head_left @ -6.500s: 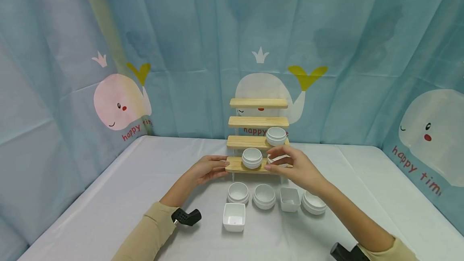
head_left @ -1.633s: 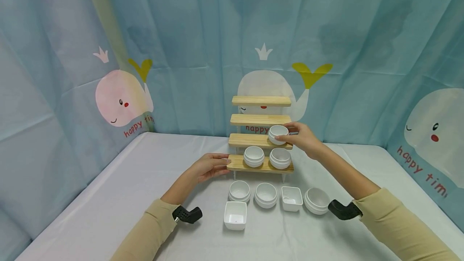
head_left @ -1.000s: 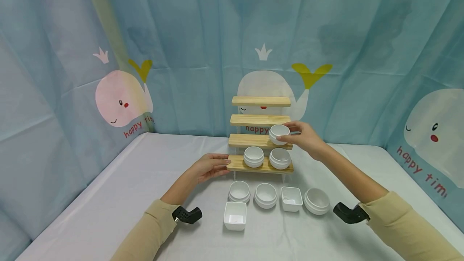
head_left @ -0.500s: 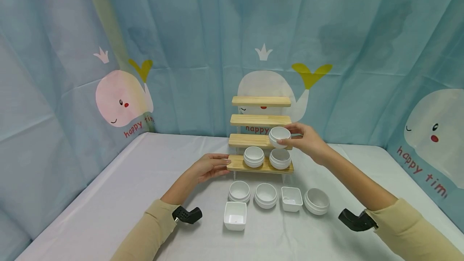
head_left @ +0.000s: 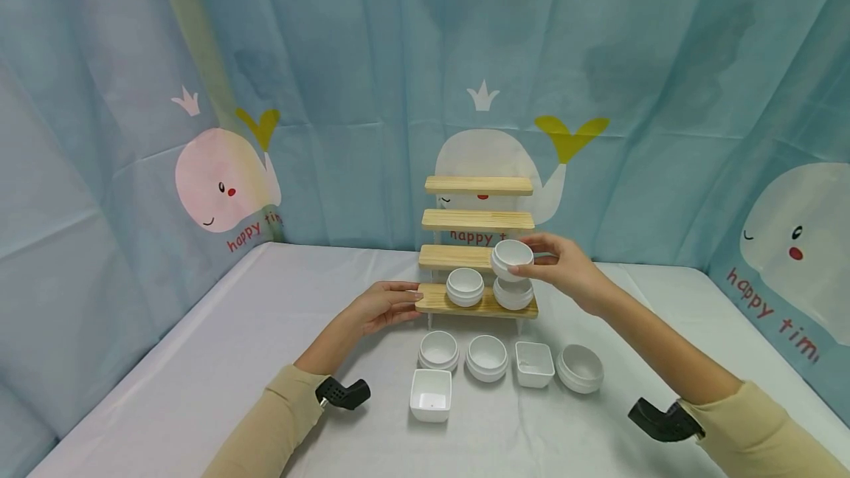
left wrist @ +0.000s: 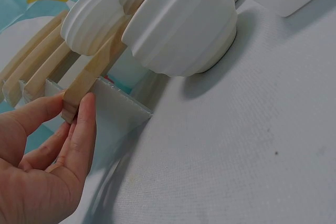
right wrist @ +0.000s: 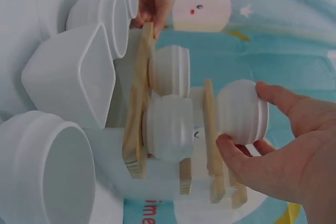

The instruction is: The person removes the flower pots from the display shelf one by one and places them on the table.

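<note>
A four-tier wooden stand [head_left: 477,220] stands at the back of the white table [head_left: 199,375]. My right hand [head_left: 522,255] pinches a small round white bowl [head_left: 506,251] between thumb and fingers. It holds the bowl in the air just in front of the second shelf's right end, as the right wrist view shows of hand [right wrist: 251,118] and bowl [right wrist: 233,109]. Two round bowls [head_left: 464,286] [head_left: 513,295] sit on the bottom shelf. My left hand [head_left: 413,299] holds that shelf's left end, thumb above and fingers below [left wrist: 72,103].
In front of the stand, on the table, lie three round bowls [head_left: 437,350] [head_left: 486,356] [head_left: 581,367] and two square dishes [head_left: 534,363] [head_left: 430,394]. A blue whale-print curtain [head_left: 219,190] closes the back and sides. The two upper shelves are bare.
My right hand placed a bowl on the bottom shelf, then gripped the bowl on the second shelf and lifted it off, toward me. The left hand has not moved.
</note>
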A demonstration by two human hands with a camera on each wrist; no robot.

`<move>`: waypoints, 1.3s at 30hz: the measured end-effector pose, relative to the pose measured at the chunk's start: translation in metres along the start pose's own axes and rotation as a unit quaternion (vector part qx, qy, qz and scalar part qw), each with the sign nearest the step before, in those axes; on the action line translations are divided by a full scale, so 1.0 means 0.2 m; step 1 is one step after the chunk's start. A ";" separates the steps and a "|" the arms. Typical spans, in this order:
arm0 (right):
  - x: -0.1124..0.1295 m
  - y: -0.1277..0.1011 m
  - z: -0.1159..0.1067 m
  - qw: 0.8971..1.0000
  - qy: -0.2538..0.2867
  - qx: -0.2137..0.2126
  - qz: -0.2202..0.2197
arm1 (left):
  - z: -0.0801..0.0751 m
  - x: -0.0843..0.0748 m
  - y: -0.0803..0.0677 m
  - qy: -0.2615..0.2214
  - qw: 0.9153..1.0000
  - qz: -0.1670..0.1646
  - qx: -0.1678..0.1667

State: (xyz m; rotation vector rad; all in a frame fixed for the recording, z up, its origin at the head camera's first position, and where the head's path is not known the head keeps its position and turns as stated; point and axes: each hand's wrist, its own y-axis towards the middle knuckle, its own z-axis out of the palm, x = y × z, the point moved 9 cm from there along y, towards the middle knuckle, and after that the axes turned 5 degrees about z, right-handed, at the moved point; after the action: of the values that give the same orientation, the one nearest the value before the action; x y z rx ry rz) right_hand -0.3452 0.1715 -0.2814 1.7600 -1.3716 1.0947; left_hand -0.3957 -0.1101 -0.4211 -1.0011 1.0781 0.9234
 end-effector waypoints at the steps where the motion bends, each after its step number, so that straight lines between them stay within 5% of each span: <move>1: 0.00 -0.01 0.00 1.000 -0.001 0.000 0.001 | 0.00 0.00 0.00 0.001 1.000 0.000 0.000; 39: 0.01 -0.24 0.14 0.996 0.046 0.040 -0.064 | 0.00 0.00 0.00 0.002 1.000 0.002 0.006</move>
State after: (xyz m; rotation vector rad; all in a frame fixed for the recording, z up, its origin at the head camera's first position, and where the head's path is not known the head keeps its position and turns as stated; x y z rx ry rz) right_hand -0.2912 0.1580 -0.2921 1.8050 -1.1569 1.1592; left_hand -0.3954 -0.1095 -0.4208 -0.9912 1.0879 0.9183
